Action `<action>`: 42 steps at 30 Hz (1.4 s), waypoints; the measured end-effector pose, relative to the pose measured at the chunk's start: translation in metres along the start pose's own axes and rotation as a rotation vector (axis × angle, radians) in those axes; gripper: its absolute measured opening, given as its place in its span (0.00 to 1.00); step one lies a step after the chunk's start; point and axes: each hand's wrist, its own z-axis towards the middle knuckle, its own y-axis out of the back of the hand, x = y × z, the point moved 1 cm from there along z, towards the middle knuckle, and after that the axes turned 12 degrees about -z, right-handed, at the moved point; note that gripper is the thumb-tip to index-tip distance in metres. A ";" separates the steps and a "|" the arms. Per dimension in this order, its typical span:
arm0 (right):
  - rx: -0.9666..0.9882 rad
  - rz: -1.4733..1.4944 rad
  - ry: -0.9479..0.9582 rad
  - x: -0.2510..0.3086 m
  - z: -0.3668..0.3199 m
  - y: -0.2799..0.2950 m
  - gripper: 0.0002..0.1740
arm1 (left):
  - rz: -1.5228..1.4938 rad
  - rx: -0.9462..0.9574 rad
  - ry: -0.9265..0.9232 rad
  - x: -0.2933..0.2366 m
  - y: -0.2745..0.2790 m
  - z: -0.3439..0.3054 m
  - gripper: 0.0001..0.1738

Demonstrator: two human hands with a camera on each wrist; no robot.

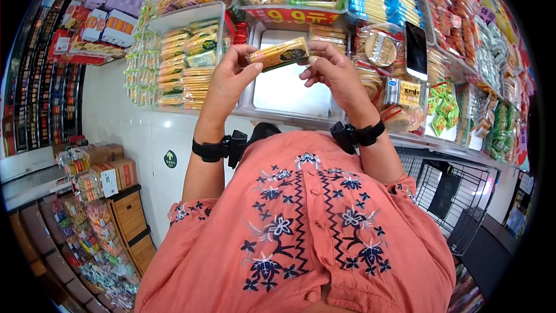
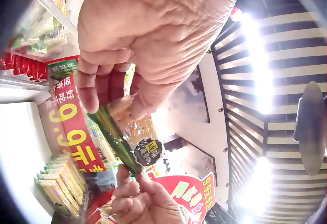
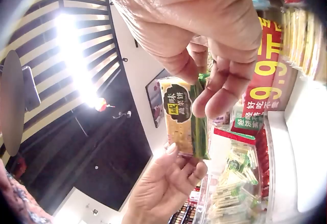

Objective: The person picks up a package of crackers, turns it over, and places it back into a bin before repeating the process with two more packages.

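Cracker packet: long, yellow wrapper with green edge and dark label; sealed, held roughly level, slightly tilted, mid-air before shelves.

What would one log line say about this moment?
left hand: pinches cracker packet | right hand: pinches its other end | backdrop: snack shelves

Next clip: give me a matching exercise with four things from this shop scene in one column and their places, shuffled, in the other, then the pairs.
Things:
1. cracker packet
2. phone
3. wire basket
4. cardboard boxes

Places (head view):
A. low on the left
B. pinched at its ends between the left hand and the right hand
C. standing upright, upper right
D. low on the right

Pairs: 1-B, 2-C, 3-D, 4-A
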 end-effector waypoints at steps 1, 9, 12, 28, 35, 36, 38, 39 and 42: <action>0.004 0.005 0.007 0.001 -0.001 0.000 0.17 | 0.013 0.004 0.001 0.000 -0.001 0.000 0.19; -0.015 0.007 0.010 0.000 -0.003 0.003 0.17 | 0.025 0.019 -0.011 -0.001 -0.005 0.000 0.16; -0.023 -0.003 0.003 -0.003 -0.002 0.004 0.17 | 0.013 0.015 -0.012 0.002 -0.005 0.001 0.15; 0.054 -0.694 -0.282 -0.042 -0.025 0.027 0.27 | 0.508 0.146 -0.033 0.107 0.003 0.037 0.14; 0.042 -0.800 -0.141 -0.069 -0.039 0.040 0.24 | 0.573 0.282 -0.096 0.155 -0.029 0.061 0.16; 0.028 -0.801 -0.128 -0.073 -0.040 0.042 0.25 | 0.583 0.281 -0.101 0.159 -0.033 0.064 0.16; 0.035 -0.840 -0.114 -0.076 -0.041 0.047 0.24 | 0.604 0.277 -0.111 0.170 -0.040 0.070 0.16; 0.040 -0.860 -0.108 -0.078 -0.042 0.049 0.24 | 0.612 0.272 -0.136 0.174 -0.041 0.072 0.15; 0.046 -0.831 -0.148 -0.082 -0.041 0.053 0.25 | 0.596 0.248 -0.163 0.180 -0.048 0.078 0.15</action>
